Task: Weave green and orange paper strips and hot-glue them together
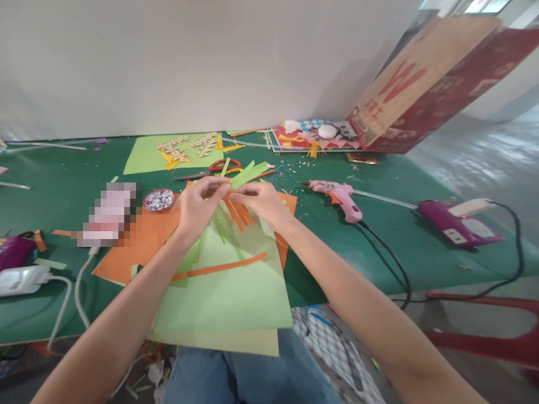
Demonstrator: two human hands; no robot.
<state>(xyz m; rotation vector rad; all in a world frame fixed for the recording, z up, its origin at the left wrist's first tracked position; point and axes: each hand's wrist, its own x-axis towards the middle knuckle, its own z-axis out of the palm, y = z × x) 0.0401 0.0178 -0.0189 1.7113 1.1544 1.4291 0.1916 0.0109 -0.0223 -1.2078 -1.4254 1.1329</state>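
Both hands meet over the paper sheets at the middle of the table. My left hand (205,203) pinches a bundle of woven green and orange paper strips (241,216) from the left side. On the right, my right hand (261,203) has its thumb and fingers closed on the same bundle. Green ends stick up past the fingers, and orange and green ends hang below. Under the hands lie light green paper sheets (236,297) and orange paper (138,255). A loose orange strip (223,266) rests across the green sheet. Scissors (206,171) with red handles lie just behind the hands.
A pink glue gun (341,199) lies to the right, its cord running off the front edge. Left are a round dish of googly eyes (159,200) and a blurred-out phone (109,213) on a cable. Woven pieces (174,150) lie behind; a paper bag (421,78) leans at back right.
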